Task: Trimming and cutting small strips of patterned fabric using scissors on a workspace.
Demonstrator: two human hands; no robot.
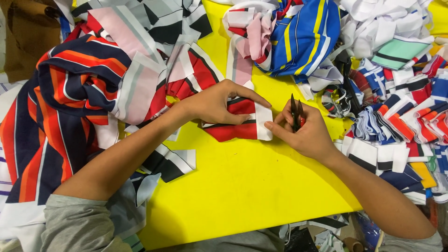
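Note:
My left hand point(219, 102) presses flat on a red, white and black striped fabric piece point(238, 127) lying on the yellow table point(233, 186). My right hand point(303, 133) grips small black thread snips point(296, 114) with their points up, and its fingertips touch the white right edge of that same piece. The fabric piece trails left into a heap of striped garments point(93, 79).
A blue and yellow striped garment point(303, 37) lies at the top centre among white and pink scraps. Stacks of folded striped pieces point(401, 126) fill the right side. Large black scissors point(347, 84) rest near them. Brown cloth point(23, 37) sits at the top left.

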